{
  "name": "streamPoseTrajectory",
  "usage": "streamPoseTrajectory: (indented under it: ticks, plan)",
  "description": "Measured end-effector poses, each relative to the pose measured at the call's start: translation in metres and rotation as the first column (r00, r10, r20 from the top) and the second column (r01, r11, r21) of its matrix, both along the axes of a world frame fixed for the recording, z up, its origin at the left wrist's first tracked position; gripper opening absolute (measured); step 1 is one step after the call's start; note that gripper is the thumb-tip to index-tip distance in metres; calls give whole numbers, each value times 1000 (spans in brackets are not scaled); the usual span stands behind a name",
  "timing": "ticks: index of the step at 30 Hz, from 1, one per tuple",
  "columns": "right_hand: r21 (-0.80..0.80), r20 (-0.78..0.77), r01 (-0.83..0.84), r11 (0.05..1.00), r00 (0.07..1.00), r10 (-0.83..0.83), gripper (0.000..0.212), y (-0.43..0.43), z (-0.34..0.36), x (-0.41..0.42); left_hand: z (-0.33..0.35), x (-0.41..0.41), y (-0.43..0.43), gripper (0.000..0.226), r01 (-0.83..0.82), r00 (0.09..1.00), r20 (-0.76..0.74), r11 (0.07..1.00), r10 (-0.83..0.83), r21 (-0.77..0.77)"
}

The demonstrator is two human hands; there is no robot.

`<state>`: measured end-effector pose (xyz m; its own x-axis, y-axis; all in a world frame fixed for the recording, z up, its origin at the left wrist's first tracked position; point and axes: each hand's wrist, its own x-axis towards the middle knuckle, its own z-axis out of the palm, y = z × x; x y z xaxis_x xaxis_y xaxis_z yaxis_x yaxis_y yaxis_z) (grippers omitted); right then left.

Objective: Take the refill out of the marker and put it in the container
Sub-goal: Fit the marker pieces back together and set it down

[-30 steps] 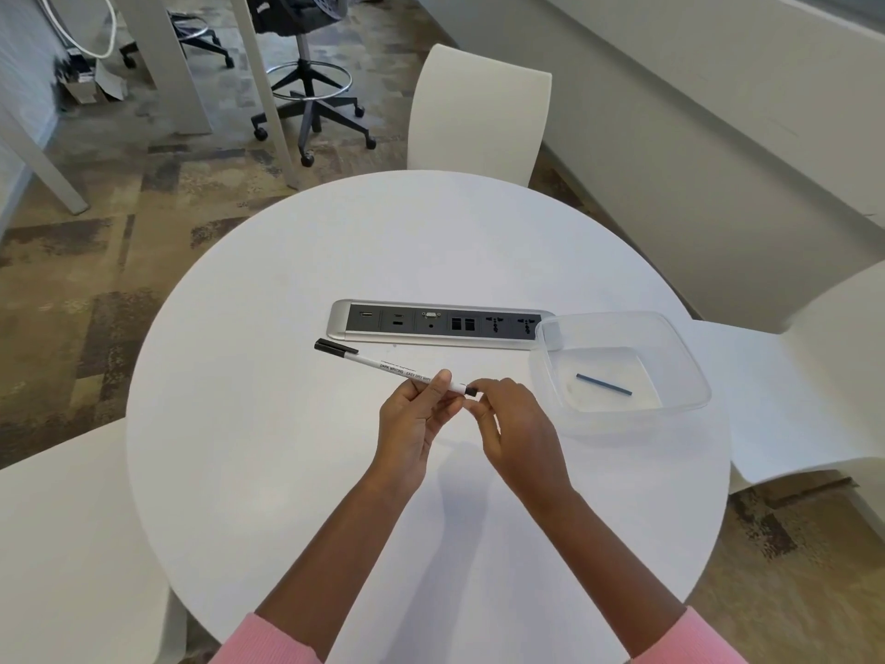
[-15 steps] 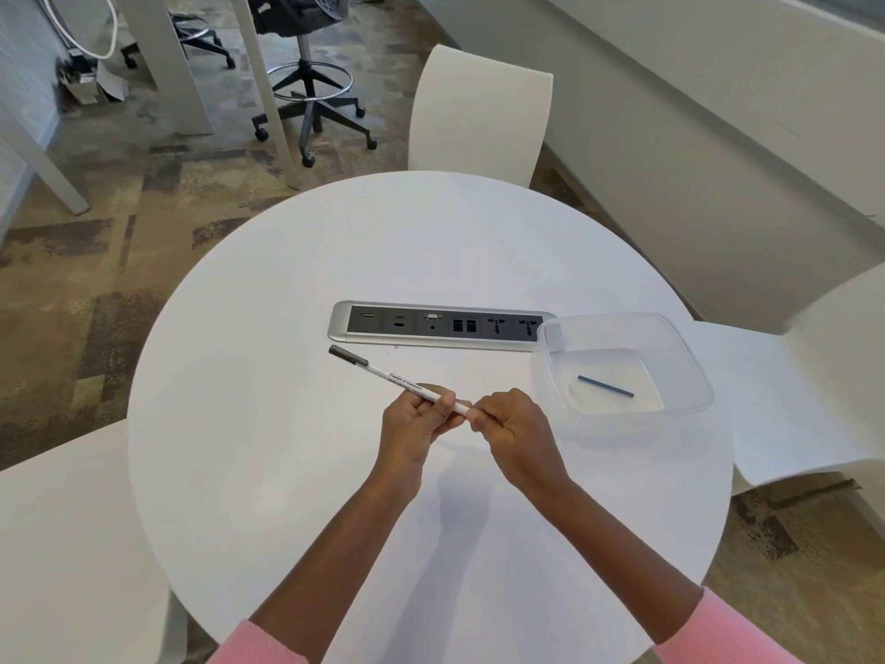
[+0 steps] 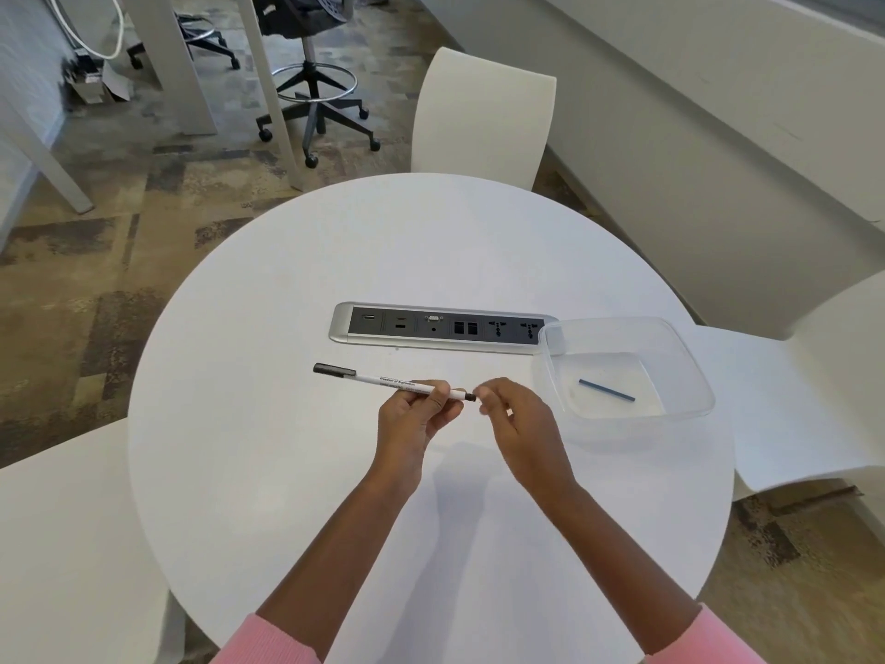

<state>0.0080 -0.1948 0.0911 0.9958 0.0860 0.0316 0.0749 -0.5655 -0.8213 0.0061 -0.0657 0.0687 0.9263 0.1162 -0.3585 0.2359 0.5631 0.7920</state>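
The left hand point(image 3: 414, 414) grips the white marker point(image 3: 392, 381) near its right end, above the table point(image 3: 287, 472) centre. The right hand point(image 3: 517, 424) hovers at the marker's dark end, fingers loosely curled, holding nothing visible. A blue refill point(image 3: 606, 390) lies in the container point(image 3: 689, 357) at the table's right edge.

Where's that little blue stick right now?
The blue stick lies flat on the floor of the clear container, on the table's right side, just beyond the right hand and beside the power strip.
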Motion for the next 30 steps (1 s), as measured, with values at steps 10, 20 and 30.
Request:
streamPoseTrajectory:
  ticks: [10, 20, 30]
  plan:
    - [-369, 467, -17, 929, 861, 201, 12, -3, -9, -2, 4, -2, -8, 23, -50, 993, -110, 986, 32, -158]
    - [-507, 448, -53, 861, 837, 315, 8, -4, -5, 5, 3, -5, -14, 6, -83, 995, -59, 997, 82, -8]
    - [13, -322, -239, 971, 918, 230, 28, -11, 0, 11, -2, -15, -7, 14, 68, 996, 41, 955, -84, 288]
